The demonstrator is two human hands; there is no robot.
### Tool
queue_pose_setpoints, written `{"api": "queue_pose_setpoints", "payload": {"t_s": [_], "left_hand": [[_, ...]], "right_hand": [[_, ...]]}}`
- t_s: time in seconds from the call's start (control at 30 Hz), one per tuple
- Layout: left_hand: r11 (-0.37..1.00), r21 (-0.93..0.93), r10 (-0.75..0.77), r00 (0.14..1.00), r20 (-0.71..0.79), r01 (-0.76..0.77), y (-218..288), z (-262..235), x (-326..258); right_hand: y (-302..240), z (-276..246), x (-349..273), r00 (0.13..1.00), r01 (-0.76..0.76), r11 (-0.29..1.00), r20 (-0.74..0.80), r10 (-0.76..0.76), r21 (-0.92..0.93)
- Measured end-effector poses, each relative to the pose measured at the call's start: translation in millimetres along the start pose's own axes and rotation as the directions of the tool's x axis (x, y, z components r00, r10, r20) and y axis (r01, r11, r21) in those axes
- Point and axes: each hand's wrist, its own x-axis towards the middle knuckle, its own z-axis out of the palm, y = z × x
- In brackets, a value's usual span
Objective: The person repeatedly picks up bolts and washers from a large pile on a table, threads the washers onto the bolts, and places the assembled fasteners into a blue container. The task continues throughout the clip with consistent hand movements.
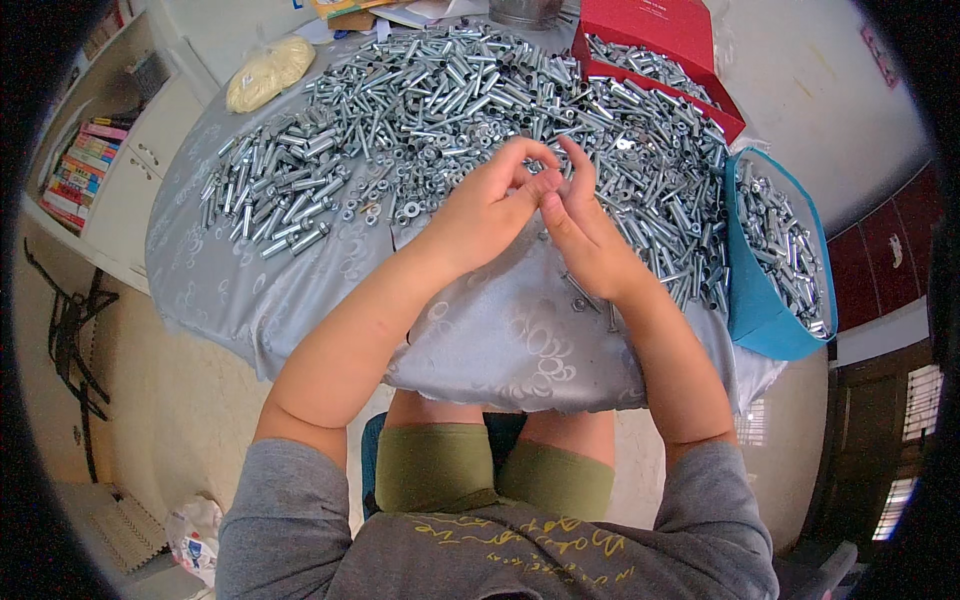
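Note:
My left hand (497, 205) and my right hand (592, 235) meet above the near side of a big heap of silvery metal bolts and sleeves (440, 85). Thumbs and fingertips of both are pinched together at one spot. Whatever they hold there is too small and too covered to make out. Loose nuts and washers (408, 210) lie beside my left hand, along the heap's near edge. Below my right wrist a few single bolts (580, 300) rest on the cloth.
A silver-grey patterned cloth (470, 340) covers the round table. At the right edge stands a teal fabric bin (775, 335) full of bolts; behind it, an open red box (650, 30) holds more. A bag of pale yellow stuff (270, 75) sits far left.

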Motion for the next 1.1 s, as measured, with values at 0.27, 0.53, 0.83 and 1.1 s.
{"api": "queue_pose_setpoints", "payload": {"t_s": [0.27, 0.53, 0.83, 1.1], "left_hand": [[0.839, -0.502, -0.102, 0.967, 0.231, 0.209, 7, 0, -5], [0.759, -0.647, -0.155, 0.945, -0.289, -0.073, 2, -34, 6], [0.725, -0.658, -0.296, 0.771, -0.564, -0.203, -2, -54, 11], [0.814, -0.54, -0.198, 0.771, -0.605, -0.215, 2, -52, 10]], "right_hand": [[-10, -13, 5, 0.967, -0.25, 0.844, 0.161, 0.197, 0.475], [-2, -69, 16, 0.908, -0.148, 0.936, -0.42, 0.0, -0.319], [8, -62, 16, 0.925, -0.185, 0.914, -0.377, 0.038, -0.36], [8, -43, 15, 0.986, -0.095, 0.774, -0.165, -0.014, -0.626]]}}
